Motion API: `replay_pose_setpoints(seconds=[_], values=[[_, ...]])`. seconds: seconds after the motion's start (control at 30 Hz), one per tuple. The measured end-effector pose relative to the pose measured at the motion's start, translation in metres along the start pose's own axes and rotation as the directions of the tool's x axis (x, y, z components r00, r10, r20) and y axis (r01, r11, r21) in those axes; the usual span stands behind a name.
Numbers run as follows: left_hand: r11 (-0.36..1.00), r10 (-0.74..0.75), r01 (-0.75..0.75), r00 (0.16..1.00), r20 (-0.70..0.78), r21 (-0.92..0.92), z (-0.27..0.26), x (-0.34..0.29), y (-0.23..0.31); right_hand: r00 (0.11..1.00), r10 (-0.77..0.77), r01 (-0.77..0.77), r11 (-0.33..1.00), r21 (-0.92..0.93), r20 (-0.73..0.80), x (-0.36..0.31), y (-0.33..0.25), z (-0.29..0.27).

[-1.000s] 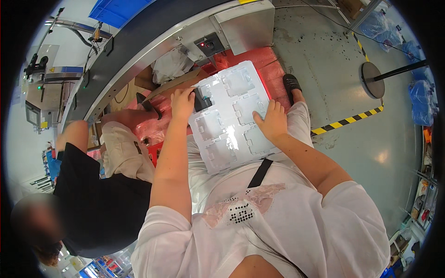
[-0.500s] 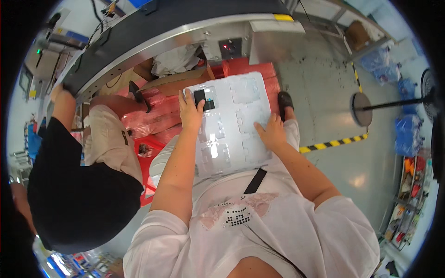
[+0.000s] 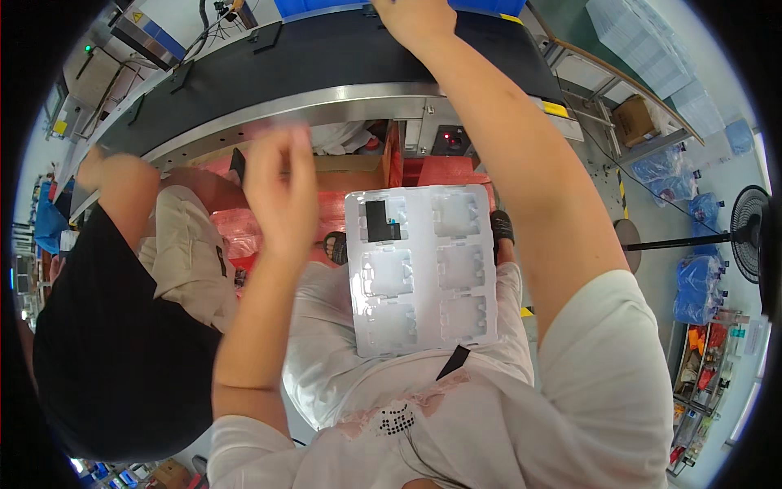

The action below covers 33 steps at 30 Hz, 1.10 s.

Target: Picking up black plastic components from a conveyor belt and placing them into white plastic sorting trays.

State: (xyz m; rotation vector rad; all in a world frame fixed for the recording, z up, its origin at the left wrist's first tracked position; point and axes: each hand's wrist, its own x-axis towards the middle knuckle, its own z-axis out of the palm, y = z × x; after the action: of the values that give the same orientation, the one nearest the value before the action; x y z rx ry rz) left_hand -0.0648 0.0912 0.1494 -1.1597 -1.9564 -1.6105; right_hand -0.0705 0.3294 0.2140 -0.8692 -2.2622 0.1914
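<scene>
A white moulded plastic tray (image 3: pixel 425 277) with several recesses in two columns lies across my lap. In its far left recess sits a flat black L-shaped piece (image 3: pixel 377 222) with a small teal spot. Neither hand touches the tray. My left hand (image 3: pixel 281 191) is raised beyond the tray's far left corner, in front of the conveyor, its fingers smeared by motion. Stretched over the black conveyor belt (image 3: pixel 342 61), my right hand (image 3: pixel 415 23) reaches the upper edge of the picture. Its fingertips are partly cut off, beside a small dark piece, and their grip cannot be made out.
Flat black pieces (image 3: pixel 265 37) lie along the belt towards the left. A blue bin (image 3: pixel 326 6) stands beyond it. Close on my left sits a co-worker in black (image 3: pixel 122 326), a hand at the belt's edge. Red wrapped material (image 3: pixel 448 171) lies under the conveyor; a fan (image 3: pixel 748 224) stands right.
Both hands have left the tray. My right hand has swung up and forward over the belt; my left has lifted away leftward. The black piece stays in its recess.
</scene>
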Motion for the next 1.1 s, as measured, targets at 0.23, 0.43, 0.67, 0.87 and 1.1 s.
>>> replay_pose_setpoints(seconds=[0.23, 0.43, 0.67, 0.87, 1.1], values=[[0.540, 0.046, 0.067, 0.993, -0.110, 0.839, 0.072, 0.157, -0.065, 0.944, 0.323, -0.331, 0.917, -0.221, -0.073, 0.014, 0.004, 0.051], [0.506, -0.277, 0.148, 0.961, -0.002, 0.850, 0.088, 0.164, -0.110, 0.949, -0.152, -0.123, 0.632, 0.765, 0.277, -0.064, 0.012, -0.079], [0.900, -0.435, 0.392, 0.838, 0.330, 0.191, 0.061, 0.165, -0.088, 0.647, -0.242, -0.395, 0.705, 0.590, 0.723, -0.190, 0.111, -0.071], [0.922, -0.318, 0.351, 0.926, 0.202, -0.160, 0.020, 0.067, 0.008, 0.650, -0.213, -0.150, 0.905, 0.397, 0.730, -0.251, 0.178, 0.016], [0.700, -0.567, 0.714, 0.571, 0.593, -0.018, -0.027, -0.054, 0.040, 0.890, -0.045, -0.059, 0.975, 0.213, 0.454, -0.309, 0.153, -0.013]])
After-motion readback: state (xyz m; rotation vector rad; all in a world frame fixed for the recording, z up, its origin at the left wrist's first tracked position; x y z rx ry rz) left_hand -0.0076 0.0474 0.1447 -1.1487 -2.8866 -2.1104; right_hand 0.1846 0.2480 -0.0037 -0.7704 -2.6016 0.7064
